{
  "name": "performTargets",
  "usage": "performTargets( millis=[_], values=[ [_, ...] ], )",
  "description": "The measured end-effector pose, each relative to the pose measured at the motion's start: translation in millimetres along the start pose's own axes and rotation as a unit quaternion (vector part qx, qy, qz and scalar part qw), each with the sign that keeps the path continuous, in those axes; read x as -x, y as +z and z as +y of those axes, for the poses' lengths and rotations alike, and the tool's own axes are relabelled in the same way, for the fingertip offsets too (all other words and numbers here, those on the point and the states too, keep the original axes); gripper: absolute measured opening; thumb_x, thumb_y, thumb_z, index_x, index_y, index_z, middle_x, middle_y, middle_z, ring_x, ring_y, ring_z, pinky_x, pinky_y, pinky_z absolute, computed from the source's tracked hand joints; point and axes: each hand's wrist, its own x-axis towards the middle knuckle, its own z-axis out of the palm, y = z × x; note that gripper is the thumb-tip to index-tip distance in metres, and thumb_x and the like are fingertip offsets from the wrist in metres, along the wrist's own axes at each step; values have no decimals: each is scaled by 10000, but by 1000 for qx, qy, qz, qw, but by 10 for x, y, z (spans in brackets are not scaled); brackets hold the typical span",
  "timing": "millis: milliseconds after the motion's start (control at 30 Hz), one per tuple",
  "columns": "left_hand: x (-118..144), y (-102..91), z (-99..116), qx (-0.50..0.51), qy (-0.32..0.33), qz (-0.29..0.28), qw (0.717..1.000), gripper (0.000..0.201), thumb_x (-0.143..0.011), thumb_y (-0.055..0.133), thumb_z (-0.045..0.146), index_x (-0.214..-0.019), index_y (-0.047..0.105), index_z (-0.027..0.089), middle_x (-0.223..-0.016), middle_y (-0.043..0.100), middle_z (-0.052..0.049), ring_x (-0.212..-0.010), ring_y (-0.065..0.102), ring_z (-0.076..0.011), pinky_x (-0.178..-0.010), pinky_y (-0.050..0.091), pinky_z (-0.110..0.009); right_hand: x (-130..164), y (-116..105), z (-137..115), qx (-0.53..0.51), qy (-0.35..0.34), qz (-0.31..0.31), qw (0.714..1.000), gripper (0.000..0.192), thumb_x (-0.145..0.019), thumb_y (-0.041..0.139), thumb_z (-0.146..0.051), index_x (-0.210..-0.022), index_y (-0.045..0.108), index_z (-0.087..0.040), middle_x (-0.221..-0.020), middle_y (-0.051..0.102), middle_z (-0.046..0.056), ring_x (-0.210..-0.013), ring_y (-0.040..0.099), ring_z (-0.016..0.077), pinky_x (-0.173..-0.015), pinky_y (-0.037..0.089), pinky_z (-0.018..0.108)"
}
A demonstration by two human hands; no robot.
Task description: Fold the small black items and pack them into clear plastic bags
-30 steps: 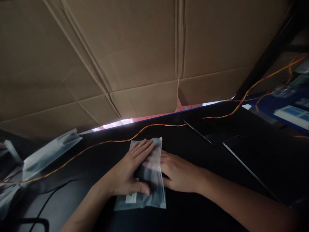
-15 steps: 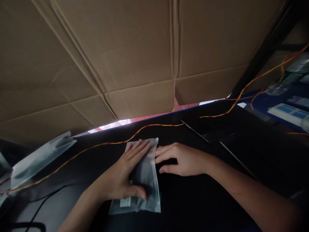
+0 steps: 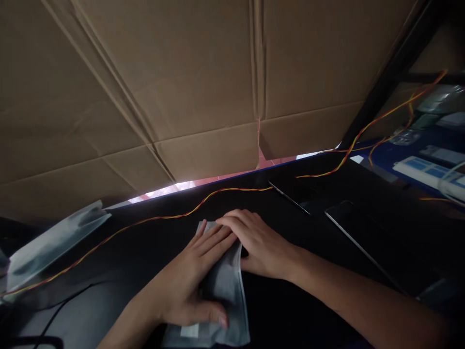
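A frosted plastic zip bag (image 3: 227,286) with a small white label (image 3: 189,330) lies on the black surface, its near end at the bottom of the view. My left hand (image 3: 192,276) rests flat on top of it, fingers stretched out and thumb apart. At the bag's upper right edge, my right hand (image 3: 259,242) has its fingers curled over the corner, against my left fingertips, with the thumb lower down by the side edge. That corner is hidden under the right hand.
A large cardboard sheet (image 3: 203,87) stands behind the black table (image 3: 290,310). A twisted red-yellow wire (image 3: 174,216) crosses the table. Two dark phone-like slabs (image 3: 290,194) lie right; another frosted bag (image 3: 58,247) lies left. Packaged items (image 3: 428,177) sit on a blue surface far right.
My right hand has moved up and left from beside the bag onto its upper corner, meeting my left fingers. The bag and left hand sit slightly lower in view.
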Motion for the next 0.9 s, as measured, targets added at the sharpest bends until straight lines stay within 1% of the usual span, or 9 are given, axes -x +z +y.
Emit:
performTargets(
  millis=[100,167,233,333,433,567,733,800,900],
  values=[
    [-36,-112,131,-26,2,48,999,903,-990,485,857,-1690,373,299,-1667,505,-165,-1525,499,-435,-1311,308,-705,-31,-150,31,-10,9,12,1000,522,-944,840,-243,-1412,609,-222,-1332,677,79,-1193,626,259,-1046,520,441],
    [-58,-147,218,-46,-12,71,996,837,-984,531,843,-1605,486,284,-1533,591,-158,-1380,598,-398,-1183,498,-597,-37,-236,83,-6,9,15,1000,359,-976,823,-260,-1303,683,-211,-1261,709,66,-1172,630,252,-1036,520,426],
    [-79,-139,283,-68,-32,83,994,760,-980,658,743,-1565,510,281,-1435,635,-142,-1258,646,-362,-1039,584,-510,-32,-281,131,7,11,18,1000,229,-994,802,-245,-1205,728,-195,-1231,727,66,-1172,632,258,-1040,507,437],
    [-101,-92,317,-83,-59,95,990,571,-985,685,316,-1528,510,286,-1370,674,-103,-1194,667,-313,-995,589,-466,-16,-277,158,21,16,9,1000,106,-1004,774,-222,-1104,756,-192,-1213,736,60,-1147,634,261,-1023,489,453],
    [-103,-75,299,-74,-67,91,991,668,-867,527,88,-1504,520,288,-1344,695,-71,-1178,679,-278,-988,585,-447,-11,-241,134,30,15,-3,999,42,-1009,746,-203,-1051,749,-196,-1222,732,51,-1124,628,254,-981,472,445],
    [-106,-64,292,-81,-55,112,989,684,-861,458,52,-1501,532,283,-1307,721,-59,-1110,715,-247,-927,599,-422,-31,-180,76,56,20,20,998,102,-933,754,-111,-968,686,-177,-1096,706,40,-1022,610,228,-893,447,403],
    [-150,46,305,-123,-55,158,978,301,-1039,614,231,-1339,604,253,-1186,753,-56,-1014,741,-245,-867,608,-405,-60,-103,56,55,39,25,997,207,-878,806,-87,-921,627,-182,-1027,664,21,-975,585,214,-851,425,379],
    [-151,75,284,-140,-57,164,975,260,-1030,580,154,-1270,618,245,-1133,753,-43,-976,740,-233,-854,607,-393,-60,-103,67,50,43,22,998,207,-900,818,-113,-919,626,-188,-1025,660,20,-967,582,213,-851,429,380],
    [-132,67,227,-144,-70,162,974,350,-929,486,12,-1165,616,235,-1080,728,-32,-940,716,-220,-808,598,-366,-44,-157,112,35,57,17,998,198,-931,846,-201,-972,653,-197,-1071,663,38,-1003,586,237,-892,456,408]
  ],
)
